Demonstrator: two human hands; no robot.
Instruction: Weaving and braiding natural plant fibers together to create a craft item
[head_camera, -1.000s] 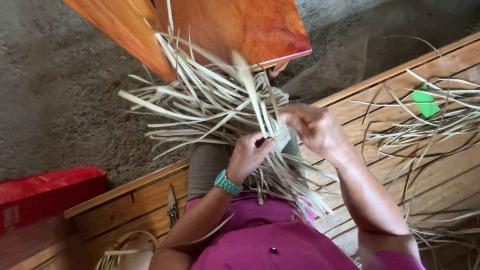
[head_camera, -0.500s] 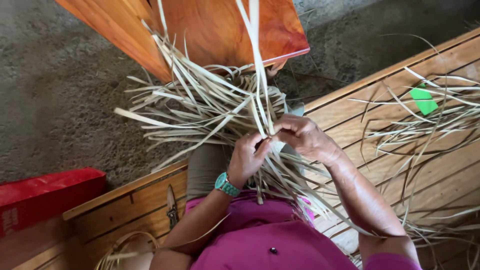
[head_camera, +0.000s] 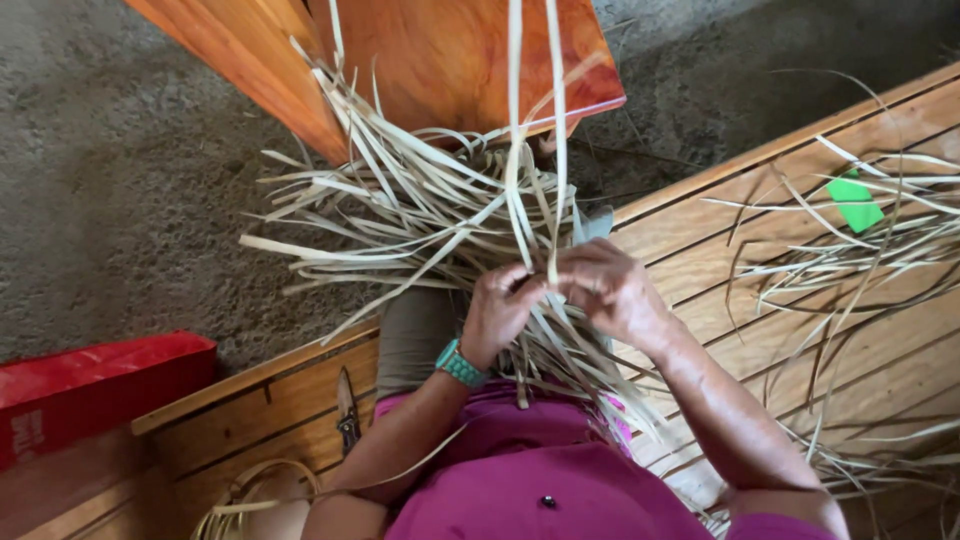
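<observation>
A loose tangle of pale dried leaf strips (head_camera: 410, 215) lies over my lap, fanning out to the left and up. My left hand (head_camera: 497, 310), with a teal wristband, pinches strips at the centre of the bundle. Touching it on the right, my right hand (head_camera: 612, 290) grips the same strips. Two long strips (head_camera: 530, 110) rise straight up from between my fingers and leave the top of the view. Under the hands the strips' lower ends hang over my magenta clothing.
A polished orange-brown wooden stool (head_camera: 440, 60) stands ahead on the grey ground. I sit on a wooden plank platform (head_camera: 720, 240) with more strips (head_camera: 860, 270) and a green scrap (head_camera: 856, 204) at right. A red box (head_camera: 90, 385) lies lower left, a knife (head_camera: 347, 410) on the planks.
Both hands have come together at the bundle's centre, and the strips held between them now stand taller, reaching past the top edge.
</observation>
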